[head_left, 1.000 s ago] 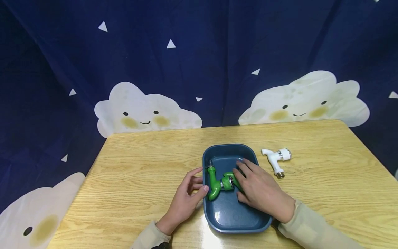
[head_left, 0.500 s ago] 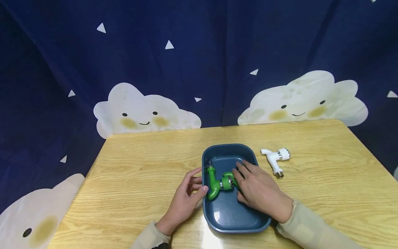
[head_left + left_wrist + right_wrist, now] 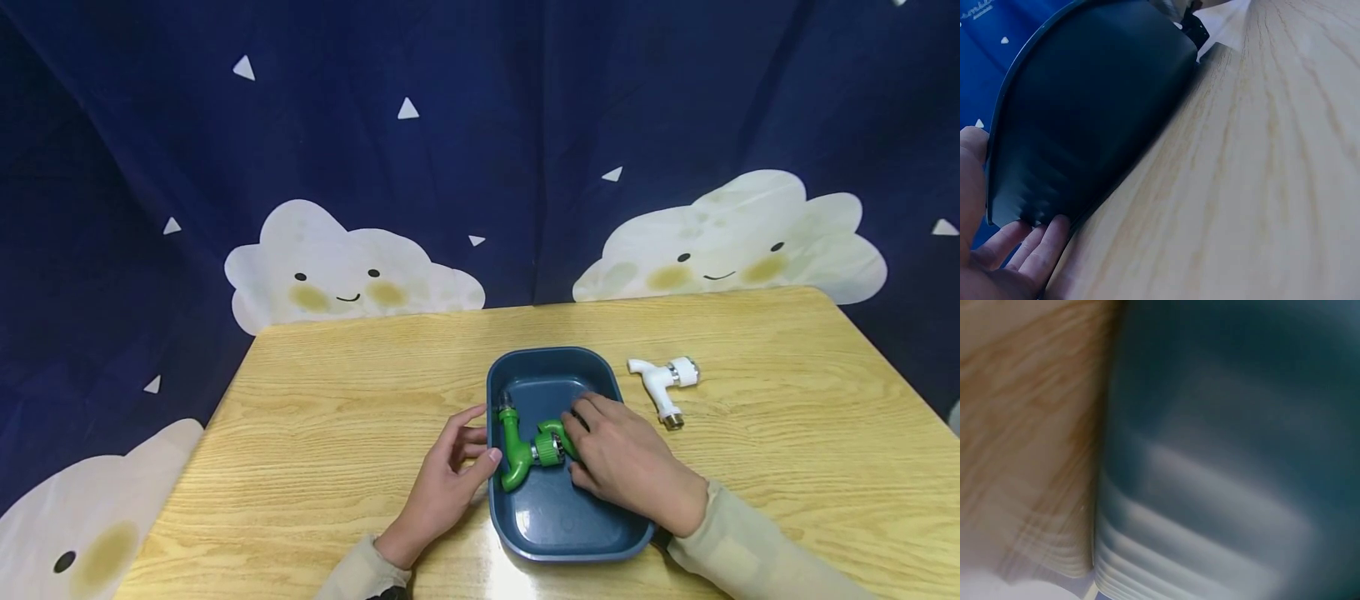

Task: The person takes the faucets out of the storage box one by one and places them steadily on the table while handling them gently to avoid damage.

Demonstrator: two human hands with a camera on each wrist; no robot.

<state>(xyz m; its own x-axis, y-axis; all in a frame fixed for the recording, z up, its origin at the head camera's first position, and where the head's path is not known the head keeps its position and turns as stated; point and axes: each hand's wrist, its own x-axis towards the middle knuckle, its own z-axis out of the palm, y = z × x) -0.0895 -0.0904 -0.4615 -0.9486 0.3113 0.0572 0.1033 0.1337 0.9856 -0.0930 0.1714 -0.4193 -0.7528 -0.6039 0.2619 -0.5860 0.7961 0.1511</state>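
Head view alone shows the right hand (image 3: 624, 454) gripping a green tap (image 3: 552, 426), while the left hand (image 3: 447, 477) pinches the bin (image 3: 566, 521).

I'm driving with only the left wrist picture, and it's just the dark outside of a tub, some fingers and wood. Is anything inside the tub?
Observer: Yes, the head view shows a green tap lying in the tub.
Operator: Ooh! Where's the other hand?
Observer: The right hand reaches into the tub, over a second green piece it partly hides.
Operator: Anything outside?
Observer: A white tap lies on the table, right of the tub.
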